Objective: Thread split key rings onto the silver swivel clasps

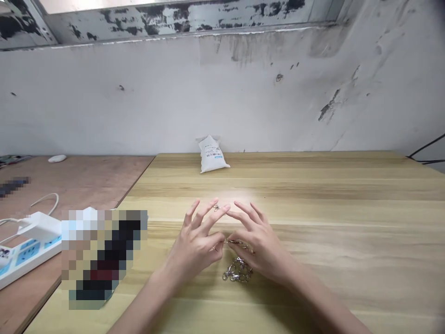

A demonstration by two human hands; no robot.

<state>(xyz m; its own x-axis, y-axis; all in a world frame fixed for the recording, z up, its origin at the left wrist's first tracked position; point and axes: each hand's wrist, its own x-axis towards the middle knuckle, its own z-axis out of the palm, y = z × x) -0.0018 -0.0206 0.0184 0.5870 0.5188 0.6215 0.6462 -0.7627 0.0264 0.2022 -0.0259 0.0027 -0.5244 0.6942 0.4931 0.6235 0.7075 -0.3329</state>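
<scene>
My left hand [200, 239] is closed in a pinch at thumb and forefinger, the other fingers stretched out. What sits inside that pinch is too small to make out. Facing it, my right hand [259, 239] pinches a thin, shiny metal clasp [234, 241], whose left end reaches the left fingertips. Partly under my right hand lies a heap of silvery metal rings and clasps [238, 271] on the table. Beyond the left fingers, a small metal piece [216, 208] shows between the fingertips.
A white labelled plastic packet [212, 155] lies at the back of the wooden table [330, 199], near the wall. On the left, a blurred dark object [111, 260] rests by the table's edge. A power strip [29, 255] with a white plug and cable lies on the brown surface beside it.
</scene>
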